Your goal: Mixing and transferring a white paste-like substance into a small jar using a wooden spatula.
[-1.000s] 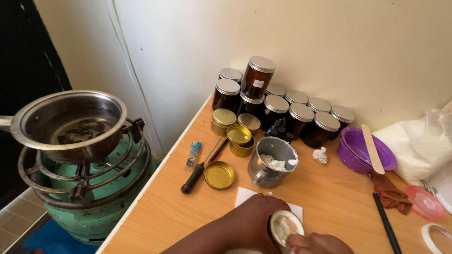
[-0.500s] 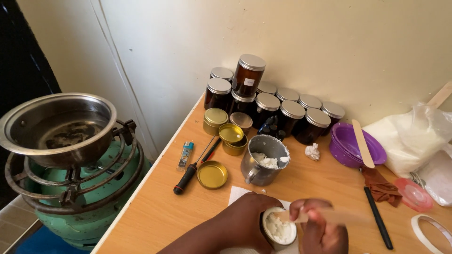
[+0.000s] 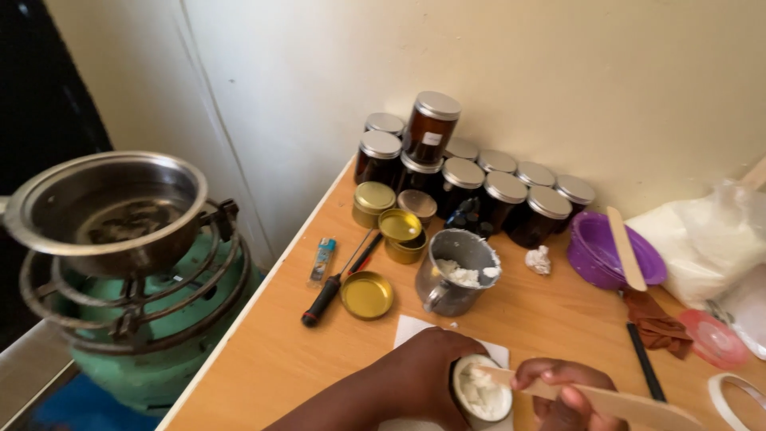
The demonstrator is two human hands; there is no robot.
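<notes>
the right hand point(image 3: 562, 391) has come in from the lower edge, gripping a flat wooden stick point(image 3: 590, 397) whose tip now digs into the white wax; the left hand point(image 3: 427, 371) stays wrapped around the small tin point(image 3: 481, 391) near the table's point(image 3: 271, 351) front edge, so scooping looks underway

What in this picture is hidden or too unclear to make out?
Head view:
- small tin: sides hidden by the left hand.
- right hand and wooden stick: cut off by the bottom edge.
- dark jars: rear ones hidden behind the front ones.
- pot: contents blurred.
</notes>
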